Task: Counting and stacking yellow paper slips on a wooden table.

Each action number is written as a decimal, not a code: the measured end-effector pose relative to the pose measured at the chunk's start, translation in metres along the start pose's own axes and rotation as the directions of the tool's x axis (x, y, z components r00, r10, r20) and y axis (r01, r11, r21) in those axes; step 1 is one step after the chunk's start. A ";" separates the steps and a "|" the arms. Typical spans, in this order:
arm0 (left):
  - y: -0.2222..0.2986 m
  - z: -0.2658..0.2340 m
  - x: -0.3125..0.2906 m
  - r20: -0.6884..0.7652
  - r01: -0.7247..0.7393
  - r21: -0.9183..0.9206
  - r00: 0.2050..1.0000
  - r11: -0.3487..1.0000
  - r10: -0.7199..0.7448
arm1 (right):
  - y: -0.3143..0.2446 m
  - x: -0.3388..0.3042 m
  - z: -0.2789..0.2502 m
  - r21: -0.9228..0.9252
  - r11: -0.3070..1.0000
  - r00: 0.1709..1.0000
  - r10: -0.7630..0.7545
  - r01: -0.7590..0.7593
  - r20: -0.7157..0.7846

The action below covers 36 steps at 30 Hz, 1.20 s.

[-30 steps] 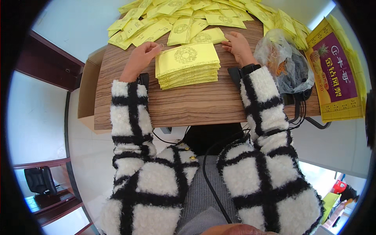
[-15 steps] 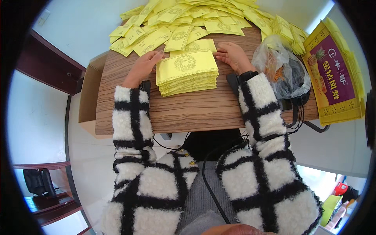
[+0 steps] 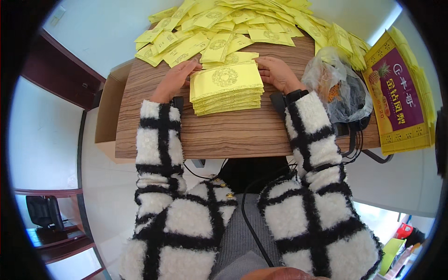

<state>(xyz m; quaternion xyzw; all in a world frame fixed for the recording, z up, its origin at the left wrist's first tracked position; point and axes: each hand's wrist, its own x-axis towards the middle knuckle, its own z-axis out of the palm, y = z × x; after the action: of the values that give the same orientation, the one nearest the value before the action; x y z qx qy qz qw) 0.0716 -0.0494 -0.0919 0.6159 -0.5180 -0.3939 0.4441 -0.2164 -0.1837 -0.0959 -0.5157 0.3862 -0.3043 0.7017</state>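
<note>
Stack of yellow packets (image 3: 226, 86) sits on bench (image 3: 224, 137), looks mostly piled. Left hand (image 3: 174, 80) at its far-left corner, right hand (image 3: 280, 74) at its far-right; can't tell if either grips. Loose heap (image 3: 214, 18) beyond stack: plenty left unstacked, I'd say.

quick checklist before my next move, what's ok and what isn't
1. Left hand beside the stack of yellow packets: ok, at its left side.
2. Right hand beside the stack: ok, at its right side.
3. Front edges of the stack flush: not ok, they look staggered.
4. Packet behind the stack free of it: cannot tell, its near part is hidden.
5. Clear plastic bag apart from the stack: ok, it lies right of the right hand.
6. Firm hold on both sides: cannot tell.
</note>
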 end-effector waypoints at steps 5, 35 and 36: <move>-0.002 0.001 0.001 0.023 0.023 -0.032 0.999 0.999 -0.023 | 0.008 0.005 0.002 -0.026 0.995 0.992 -0.089 0.092 0.091; 0.000 -0.003 0.002 -0.129 -0.175 -0.072 0.978 0.982 0.165 | -0.015 -0.003 0.006 0.434 0.682 0.799 -0.574 0.588 -0.182; 0.003 -0.001 0.002 -0.151 -0.228 -0.109 0.966 0.967 0.211 | -0.016 -0.005 0.007 0.436 0.683 0.800 -0.573 0.586 -0.179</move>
<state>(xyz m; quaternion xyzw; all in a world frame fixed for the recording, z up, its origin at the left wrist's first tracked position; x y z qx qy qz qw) 0.0723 -0.0512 -0.0882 0.5511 -0.5255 -0.3305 0.5576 -0.2132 -0.1805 -0.0786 -0.4206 0.1274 -0.6017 0.6670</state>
